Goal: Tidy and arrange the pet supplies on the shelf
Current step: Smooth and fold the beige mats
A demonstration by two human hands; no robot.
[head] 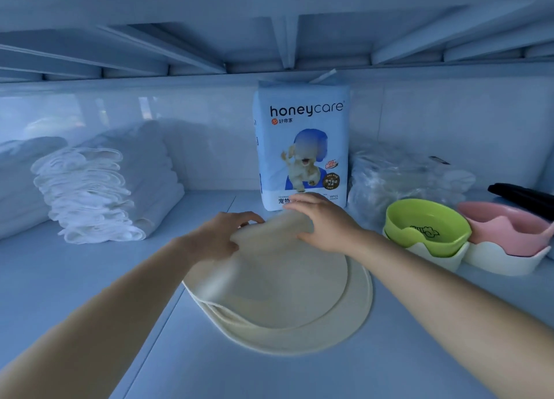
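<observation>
Left hand [220, 238] pinches the raised edge of the top mat [269, 272]; right hand [322, 218] lies on that edge, fingers nearly straight. The stack [299, 338] rests on the shelf [90, 293] beneath both grips. Risk: an uneven pull may skew the stack; a forward push may tip the pack [302, 146] just beyond the grips.

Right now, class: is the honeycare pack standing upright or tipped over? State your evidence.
Upright: the honeycare pack stands on its base on the shelf, its lettering level and readable.
</observation>
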